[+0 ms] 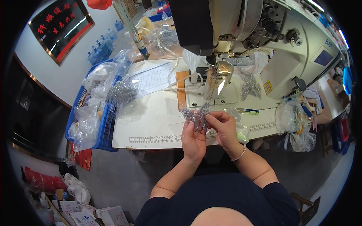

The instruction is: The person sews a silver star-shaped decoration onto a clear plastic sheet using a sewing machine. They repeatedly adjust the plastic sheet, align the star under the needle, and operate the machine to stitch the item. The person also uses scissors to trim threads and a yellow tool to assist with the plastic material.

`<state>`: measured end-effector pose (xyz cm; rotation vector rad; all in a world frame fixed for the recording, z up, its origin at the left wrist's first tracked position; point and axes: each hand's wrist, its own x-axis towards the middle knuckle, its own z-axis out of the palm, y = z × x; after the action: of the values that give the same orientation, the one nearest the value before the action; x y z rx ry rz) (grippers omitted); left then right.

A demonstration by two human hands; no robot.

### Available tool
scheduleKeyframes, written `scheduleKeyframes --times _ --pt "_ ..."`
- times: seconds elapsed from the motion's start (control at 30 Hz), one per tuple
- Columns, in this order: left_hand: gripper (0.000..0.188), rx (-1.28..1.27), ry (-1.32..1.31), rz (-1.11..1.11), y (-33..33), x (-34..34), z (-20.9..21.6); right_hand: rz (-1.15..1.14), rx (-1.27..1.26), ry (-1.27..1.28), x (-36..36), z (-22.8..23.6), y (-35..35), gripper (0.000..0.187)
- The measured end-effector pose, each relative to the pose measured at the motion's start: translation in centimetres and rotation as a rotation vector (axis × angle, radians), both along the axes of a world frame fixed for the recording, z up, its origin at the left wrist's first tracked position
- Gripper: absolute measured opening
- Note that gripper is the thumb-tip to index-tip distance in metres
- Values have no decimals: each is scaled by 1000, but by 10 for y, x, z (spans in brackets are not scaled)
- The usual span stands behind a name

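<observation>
A glittery silver butterfly-shaped piece [198,117] is held up over the front of the white sewing table, just before the sewing machine's needle area [220,81]. Below it, my left hand [194,142] supports it from underneath, thumb on its lower middle. At its right side my right hand [225,130] pinches the edge between thumb and fingers. More silver glittery pieces [250,86] lie on the machine bed to the right. A tangled heap of silver material [122,94] rests at the table's left end.
A blue basket [109,130] full of clear plastic bags stands left of the table. Written paper sheets [152,79] lie beside a brown strip [181,90]. A ruler strip [154,139] runs along the front edge. Small snips [249,111] and bagged items [298,124] are on the right.
</observation>
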<state>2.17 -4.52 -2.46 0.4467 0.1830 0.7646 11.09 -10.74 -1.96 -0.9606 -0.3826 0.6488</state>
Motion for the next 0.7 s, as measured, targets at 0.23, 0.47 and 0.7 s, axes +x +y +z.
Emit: scheduleKeyframes --times 0.23,0.47,0.7 --pt "37 56 68 105 -3 5 -3 34 2 -6 1 -1 -2 14" --pt "37 95 117 144 0 8 -15 171 -142 -16 18 9 -9 14" --pt "41 81 -78 -94 9 3 -6 -14 -238 -258 21 16 -4 13"
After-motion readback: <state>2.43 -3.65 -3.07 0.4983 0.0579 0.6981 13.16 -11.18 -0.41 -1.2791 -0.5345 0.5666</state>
